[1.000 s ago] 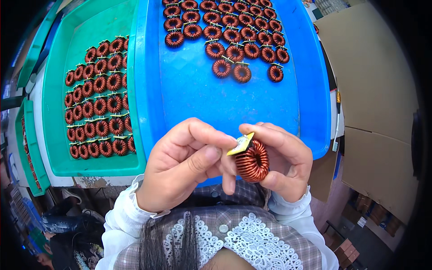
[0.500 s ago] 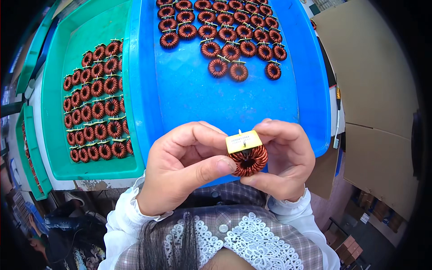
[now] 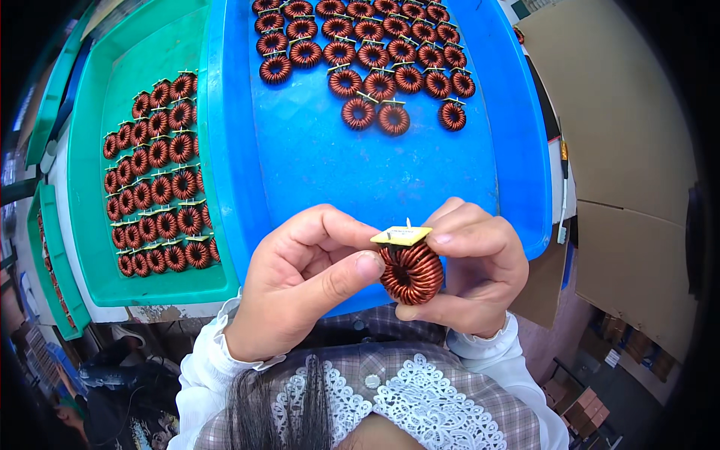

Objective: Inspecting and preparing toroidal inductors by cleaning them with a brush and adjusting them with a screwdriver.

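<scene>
A copper-wound toroidal coil (image 3: 412, 275) with a small yellow base plate (image 3: 402, 236) on top is held up in front of me, over the near edge of the blue tray (image 3: 337, 169). My left hand (image 3: 304, 274) pinches it from the left, thumb by the winding and forefinger at the plate's corner. From the other side my right hand (image 3: 480, 266) grips it, with the forefinger at the plate and the thumb under the ring. A thin pin sticks up from the plate. Rows of like coils (image 3: 358, 114) lie at the far end of the blue tray.
Left of the blue tray stands a green tray (image 3: 169, 289) with many more coils (image 3: 161, 191) in rows. A brush (image 3: 562, 191) lies right of the blue tray. Large brown cardboard (image 3: 630, 150) is at the right. Another person (image 3: 124, 397) sits at the lower left.
The coil has turned in my fingers: its plate, earlier facing me, now shows nearly edge-on, and the winding shows more from the side. Both hands stay at about the same place.
</scene>
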`<act>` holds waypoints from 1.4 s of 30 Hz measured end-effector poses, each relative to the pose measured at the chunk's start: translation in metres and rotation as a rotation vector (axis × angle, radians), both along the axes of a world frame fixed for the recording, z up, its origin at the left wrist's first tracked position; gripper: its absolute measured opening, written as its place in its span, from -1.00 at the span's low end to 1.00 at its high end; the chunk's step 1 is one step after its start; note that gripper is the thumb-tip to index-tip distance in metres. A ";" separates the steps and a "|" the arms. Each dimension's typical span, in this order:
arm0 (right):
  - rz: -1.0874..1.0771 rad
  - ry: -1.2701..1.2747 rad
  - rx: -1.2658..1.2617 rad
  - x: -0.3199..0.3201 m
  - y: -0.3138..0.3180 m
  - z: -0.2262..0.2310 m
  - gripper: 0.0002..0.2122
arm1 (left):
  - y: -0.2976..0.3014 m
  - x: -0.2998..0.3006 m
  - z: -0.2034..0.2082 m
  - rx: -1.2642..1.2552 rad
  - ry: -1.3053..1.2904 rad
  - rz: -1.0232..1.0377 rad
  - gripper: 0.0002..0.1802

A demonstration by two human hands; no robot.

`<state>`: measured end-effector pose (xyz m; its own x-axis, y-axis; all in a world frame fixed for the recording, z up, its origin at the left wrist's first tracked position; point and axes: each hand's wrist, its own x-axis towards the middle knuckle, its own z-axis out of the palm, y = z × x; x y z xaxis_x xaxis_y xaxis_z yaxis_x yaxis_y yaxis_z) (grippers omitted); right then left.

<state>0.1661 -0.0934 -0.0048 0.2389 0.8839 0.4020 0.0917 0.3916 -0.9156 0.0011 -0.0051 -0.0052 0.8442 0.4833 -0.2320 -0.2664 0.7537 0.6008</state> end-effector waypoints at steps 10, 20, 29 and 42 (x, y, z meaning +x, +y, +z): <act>0.018 -0.195 0.037 0.000 0.002 -0.001 -0.63 | 0.000 0.007 0.016 0.065 0.147 -0.002 -0.34; -0.159 -0.063 -0.058 -0.009 0.002 0.003 -0.49 | 0.002 -0.005 0.005 -0.138 -0.032 -0.109 -0.54; -0.089 -0.200 -0.060 -0.001 0.003 0.007 -0.46 | -0.002 0.000 0.006 -0.024 0.043 -0.084 -0.52; -0.060 -0.141 -0.056 -0.002 0.001 0.004 -0.44 | 0.003 0.000 0.006 -0.174 -0.022 -0.137 -0.60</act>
<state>0.1641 -0.0929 -0.0004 0.2370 0.8916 0.3858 0.2429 0.3302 -0.9121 0.0014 -0.0024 0.0007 0.9050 0.3180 -0.2825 -0.1662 0.8756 0.4535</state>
